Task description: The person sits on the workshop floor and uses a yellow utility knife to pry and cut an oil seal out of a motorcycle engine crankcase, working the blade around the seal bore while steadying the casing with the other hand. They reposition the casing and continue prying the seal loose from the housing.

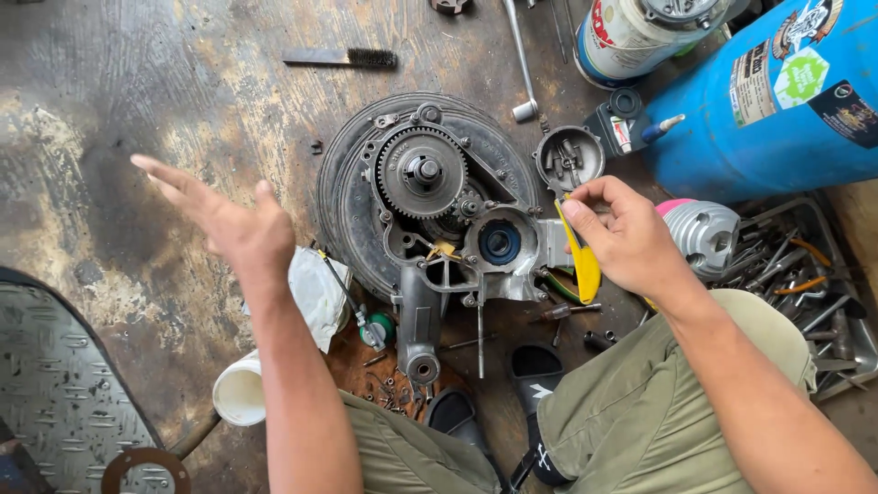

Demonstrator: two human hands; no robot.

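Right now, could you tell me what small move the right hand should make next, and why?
Probably lower the yellow-handled tool toward the engine case. The right hand grips it just beside the case, tip down, while the left hand hovers open and empty, away from it.

soft even daylight, sharp focus

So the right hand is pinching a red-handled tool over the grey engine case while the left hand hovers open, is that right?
Not quite. The head view shows the tool's handle is yellow, not red. The right hand does pinch it over the grey engine case, and the left hand hovers open.
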